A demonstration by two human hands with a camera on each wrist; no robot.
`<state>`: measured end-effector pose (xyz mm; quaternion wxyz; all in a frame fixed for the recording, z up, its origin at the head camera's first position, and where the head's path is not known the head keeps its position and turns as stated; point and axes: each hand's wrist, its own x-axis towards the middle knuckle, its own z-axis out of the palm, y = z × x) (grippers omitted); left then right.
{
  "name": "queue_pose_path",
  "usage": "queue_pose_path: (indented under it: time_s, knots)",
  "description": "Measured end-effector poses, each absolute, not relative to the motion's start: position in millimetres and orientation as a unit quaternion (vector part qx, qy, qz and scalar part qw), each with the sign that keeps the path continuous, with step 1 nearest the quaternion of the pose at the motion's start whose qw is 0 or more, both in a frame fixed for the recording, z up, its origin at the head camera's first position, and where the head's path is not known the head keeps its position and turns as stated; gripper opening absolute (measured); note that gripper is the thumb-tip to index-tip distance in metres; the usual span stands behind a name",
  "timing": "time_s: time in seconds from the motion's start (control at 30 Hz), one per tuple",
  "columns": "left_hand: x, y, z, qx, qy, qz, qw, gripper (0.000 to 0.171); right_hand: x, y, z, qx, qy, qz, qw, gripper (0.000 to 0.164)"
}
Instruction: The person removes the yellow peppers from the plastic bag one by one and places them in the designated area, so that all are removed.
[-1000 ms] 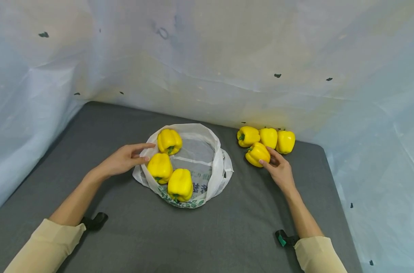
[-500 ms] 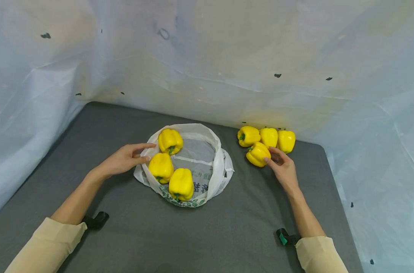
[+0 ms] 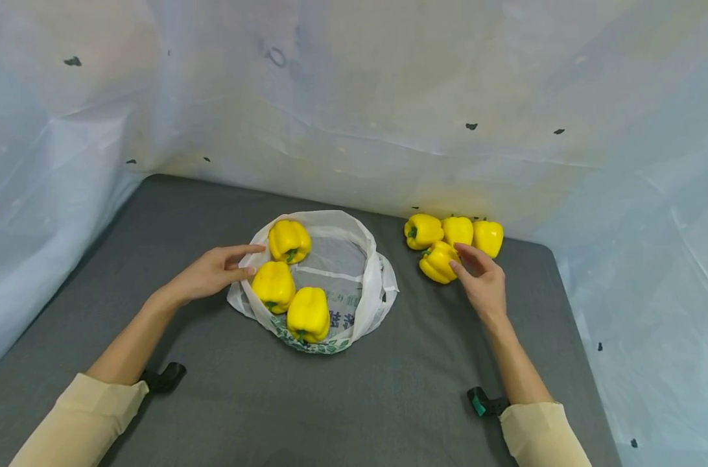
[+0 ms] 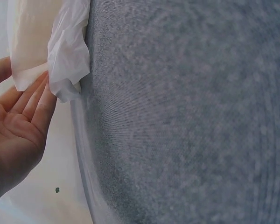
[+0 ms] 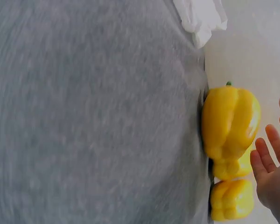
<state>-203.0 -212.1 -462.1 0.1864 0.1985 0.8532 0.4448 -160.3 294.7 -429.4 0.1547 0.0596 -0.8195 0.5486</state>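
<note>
My left hand (image 3: 211, 271) is at the left rim of a white plastic bag (image 3: 378, 295), its index finger and thumb apart over the edge. In the left wrist view, its fairly straight fingers (image 4: 38, 100) touch the bag (image 4: 69, 49). The bag lies open-mouthed with three yellow bell peppers inside, one of them a front bell pepper (image 3: 308, 315). My right hand (image 3: 483, 280) is beside another yellow bell pepper (image 3: 437, 263), fingertips overlapping its right side in the head view. In the right wrist view, this hand (image 5: 275, 172) has spread fingers holding nothing, close to the pepper (image 5: 228, 121).
Behind the right-hand pepper, three more yellow bell peppers stand in a row, including a rightmost bell pepper (image 3: 488, 238), near the back edge. Grey cloth (image 3: 354, 408) covers the table. Pale plastic sheeting (image 3: 342, 97) hangs behind and at both sides.
My right hand has loosened from the bell pepper and drawn slightly to the right, its fingers opening. The pepper stays in front of the row. My left hand keeps its place at the bag.
</note>
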Motion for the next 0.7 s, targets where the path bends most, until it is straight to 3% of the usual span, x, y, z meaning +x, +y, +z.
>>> queue_pose_path:
  time_s: [0.27,0.7]
  knots:
    - [-203,-211,-462,0.194,0.849,0.452,0.191,0.054,-156,270,-423,0.135,-0.797,0.568,0.156,0.035]
    - [-202,-211,-461,0.198,0.854,0.444,0.184,0.054,-142,229,-420,0.188,-0.793,0.57,0.106,0.041]
